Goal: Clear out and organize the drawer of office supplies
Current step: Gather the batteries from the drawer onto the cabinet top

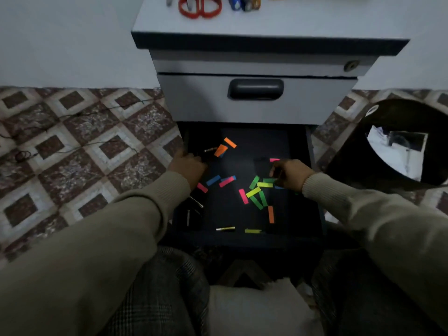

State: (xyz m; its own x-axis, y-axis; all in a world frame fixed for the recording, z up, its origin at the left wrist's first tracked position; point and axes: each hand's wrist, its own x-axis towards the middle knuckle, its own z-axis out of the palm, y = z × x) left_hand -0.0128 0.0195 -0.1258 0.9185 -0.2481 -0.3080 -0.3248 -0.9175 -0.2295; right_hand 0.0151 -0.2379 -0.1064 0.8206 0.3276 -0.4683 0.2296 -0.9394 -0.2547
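Because the paper flags [253, 192] are thin, flat neon strips strewn across the dark, smooth drawer [247, 151] floor, the right hand [291, 174], fingers curled and seemingly pinching green ones just beside it, could crumple or scatter them. The left hand [188, 167] is curled at the drawer's edge; whether it holds anything cannot be told.

A home office corner, by the look of it; a grey drawer cabinet [257, 103] stands on patterned floor tiles [80, 151]; red scissors [200, 7] lie on its top; thin cables [72, 117] trail left of it; a dark bin [392, 146] sits to its right.
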